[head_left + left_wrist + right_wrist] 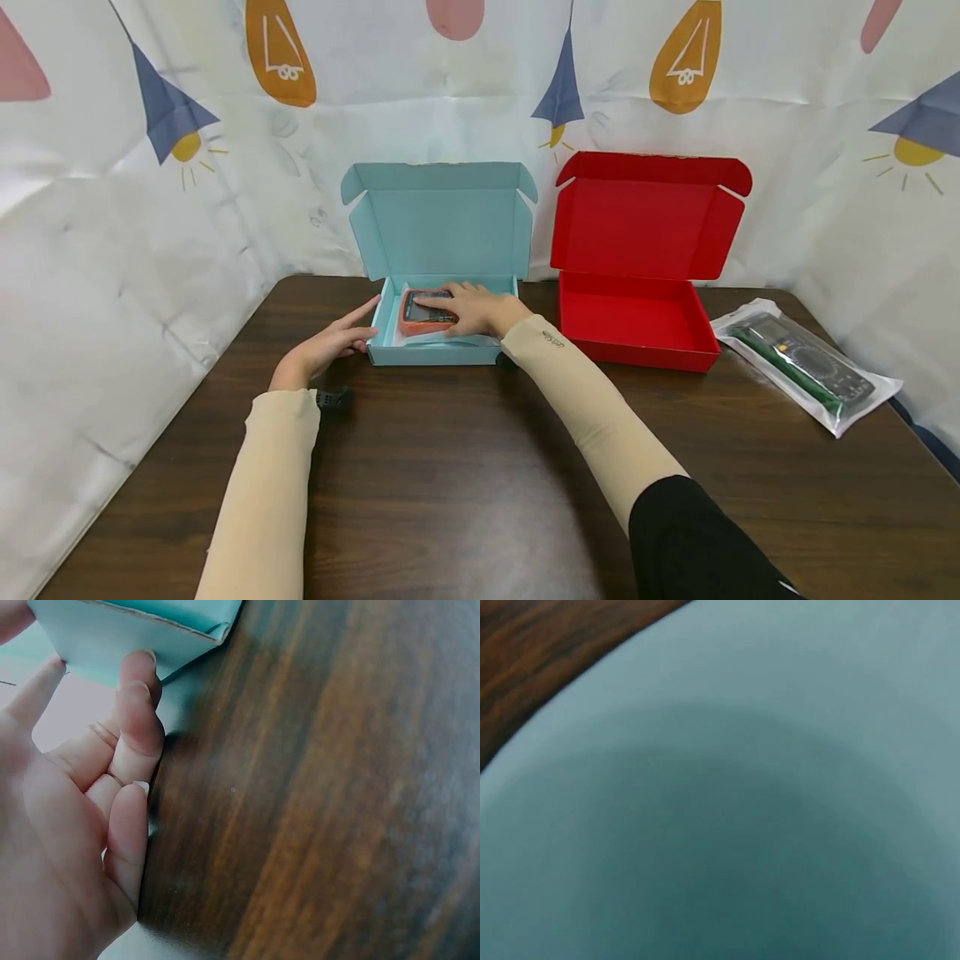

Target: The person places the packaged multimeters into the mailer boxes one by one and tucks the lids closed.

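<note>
An orange-edged multimeter (420, 323) with a dark screen lies in clear plastic inside the light-blue box (435, 356). My right hand (476, 310) rests over its right part, fingers extended across the top and thumb toward the near side. Part of the meter is hidden beneath that hand. At the box's left wall is my left hand (327, 348), its fingertips touching the cardboard. In the left wrist view, the lower fingers of the left hand (71, 795) are loosely bent with nothing gripped. Only a blurred blue box wall (742, 825) fills most of the right wrist view.
To the right stands a red box (637, 354) with its lid raised. Beyond it, a dark multimeter (806, 358) in a clear bag lies near the right edge of the brown table (450, 483). A printed white cloth (450, 125) hangs behind the boxes.
</note>
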The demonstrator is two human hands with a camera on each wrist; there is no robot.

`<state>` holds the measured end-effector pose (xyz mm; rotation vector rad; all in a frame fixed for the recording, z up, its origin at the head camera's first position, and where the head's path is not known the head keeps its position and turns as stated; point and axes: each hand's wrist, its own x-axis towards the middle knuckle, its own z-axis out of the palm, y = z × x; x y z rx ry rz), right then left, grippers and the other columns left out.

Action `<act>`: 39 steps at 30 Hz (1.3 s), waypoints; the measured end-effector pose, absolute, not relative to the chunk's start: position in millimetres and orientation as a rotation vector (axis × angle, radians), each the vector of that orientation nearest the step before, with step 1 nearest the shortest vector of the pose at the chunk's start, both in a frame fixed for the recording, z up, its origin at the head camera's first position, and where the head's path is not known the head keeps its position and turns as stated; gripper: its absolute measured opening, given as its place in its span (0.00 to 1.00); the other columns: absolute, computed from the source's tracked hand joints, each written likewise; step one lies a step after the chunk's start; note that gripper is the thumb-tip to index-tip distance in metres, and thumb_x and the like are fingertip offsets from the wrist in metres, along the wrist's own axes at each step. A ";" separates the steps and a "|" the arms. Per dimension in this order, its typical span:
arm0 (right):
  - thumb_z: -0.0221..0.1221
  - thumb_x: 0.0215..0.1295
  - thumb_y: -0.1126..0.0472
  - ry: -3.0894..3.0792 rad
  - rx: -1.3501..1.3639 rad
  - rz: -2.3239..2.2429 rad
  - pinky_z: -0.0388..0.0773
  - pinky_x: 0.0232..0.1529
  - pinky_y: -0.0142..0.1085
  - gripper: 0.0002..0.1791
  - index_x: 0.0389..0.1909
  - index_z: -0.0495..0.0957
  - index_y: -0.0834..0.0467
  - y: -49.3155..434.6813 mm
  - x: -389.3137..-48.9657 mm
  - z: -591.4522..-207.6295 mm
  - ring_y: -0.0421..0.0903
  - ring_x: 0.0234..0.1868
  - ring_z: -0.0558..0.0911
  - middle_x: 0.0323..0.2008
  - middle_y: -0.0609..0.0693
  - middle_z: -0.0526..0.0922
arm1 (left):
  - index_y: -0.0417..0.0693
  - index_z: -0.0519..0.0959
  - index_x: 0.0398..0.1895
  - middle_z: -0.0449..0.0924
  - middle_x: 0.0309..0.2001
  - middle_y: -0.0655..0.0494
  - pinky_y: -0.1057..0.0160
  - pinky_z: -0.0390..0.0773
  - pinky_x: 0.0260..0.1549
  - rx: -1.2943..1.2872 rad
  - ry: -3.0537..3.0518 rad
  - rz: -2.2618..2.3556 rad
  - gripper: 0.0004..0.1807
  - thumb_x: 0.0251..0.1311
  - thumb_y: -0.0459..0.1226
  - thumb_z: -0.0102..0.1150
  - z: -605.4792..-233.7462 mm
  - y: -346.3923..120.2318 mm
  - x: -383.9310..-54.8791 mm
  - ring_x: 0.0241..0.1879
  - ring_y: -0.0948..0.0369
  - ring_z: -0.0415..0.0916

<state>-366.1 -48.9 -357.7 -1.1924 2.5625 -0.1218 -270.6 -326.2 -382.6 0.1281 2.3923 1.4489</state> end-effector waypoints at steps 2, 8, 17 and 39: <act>0.59 0.73 0.45 2.566 -1.181 -0.105 0.46 0.76 0.57 0.46 0.83 0.43 0.32 -48.4 -365.5 -357.0 0.56 0.77 0.50 0.80 0.53 0.46 | 0.70 0.36 0.84 0.60 0.58 0.42 0.41 0.56 0.65 0.132 2.390 1.450 0.42 0.77 0.48 0.49 -381.4 -324.6 -271.5 0.50 0.51 0.66; 0.58 0.74 0.42 2.593 -1.161 -0.018 0.44 0.76 0.57 0.47 0.83 0.39 0.32 -45.3 -364.3 -355.5 0.55 0.78 0.48 0.81 0.52 0.44 | 0.69 0.35 0.84 0.56 0.65 0.41 0.37 0.53 0.68 0.141 2.385 1.444 0.43 0.76 0.49 0.49 -379.0 -321.1 -272.9 0.51 0.50 0.65; 0.59 0.72 0.40 2.594 -1.113 -0.067 0.46 0.76 0.60 0.48 0.83 0.40 0.32 -40.2 -355.4 -352.0 0.59 0.80 0.43 0.83 0.49 0.33 | 0.70 0.35 0.84 0.62 0.55 0.44 0.39 0.57 0.64 0.140 2.400 1.424 0.42 0.77 0.49 0.48 -381.5 -321.2 -273.2 0.49 0.52 0.66; 0.58 0.76 0.48 2.619 -1.380 -0.162 0.59 0.73 0.56 0.40 0.83 0.52 0.44 11.1 -333.3 -329.1 0.55 0.77 0.58 0.81 0.52 0.54 | 0.67 0.35 0.84 0.61 0.53 0.46 0.42 0.58 0.63 0.154 2.389 1.433 0.42 0.78 0.49 0.47 -381.9 -327.3 -271.1 0.46 0.55 0.67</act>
